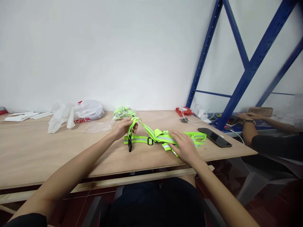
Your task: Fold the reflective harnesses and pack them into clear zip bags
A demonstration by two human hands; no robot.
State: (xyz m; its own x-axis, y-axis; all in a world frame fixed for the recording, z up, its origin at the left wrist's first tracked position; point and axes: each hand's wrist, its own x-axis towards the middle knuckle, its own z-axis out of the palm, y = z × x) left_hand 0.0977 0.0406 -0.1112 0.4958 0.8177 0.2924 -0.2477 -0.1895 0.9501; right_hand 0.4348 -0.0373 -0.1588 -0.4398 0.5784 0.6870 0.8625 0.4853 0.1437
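A neon yellow-green reflective strap harness (163, 137) with silver stripes lies partly bunched on the wooden table. My left hand (126, 126) has its fingers closed around one strap and lifts it a little off the table. From that strap hangs a black plastic buckle (130, 144). A black strap adjuster (150, 141) sits on the length lying flat between my hands. My right hand (186, 145) rests on the bunched part, its fingers stretched out over the straps. Some of the harness under my right palm is hidden.
A black phone (215, 137) lies right of the harness, near a white cable and a red packet (184, 111). Behind are bundled green straps (123, 112) and a white plastic bag (88, 110). A blue rack (236, 86) stands right, beyond it another person's arms (249, 127).
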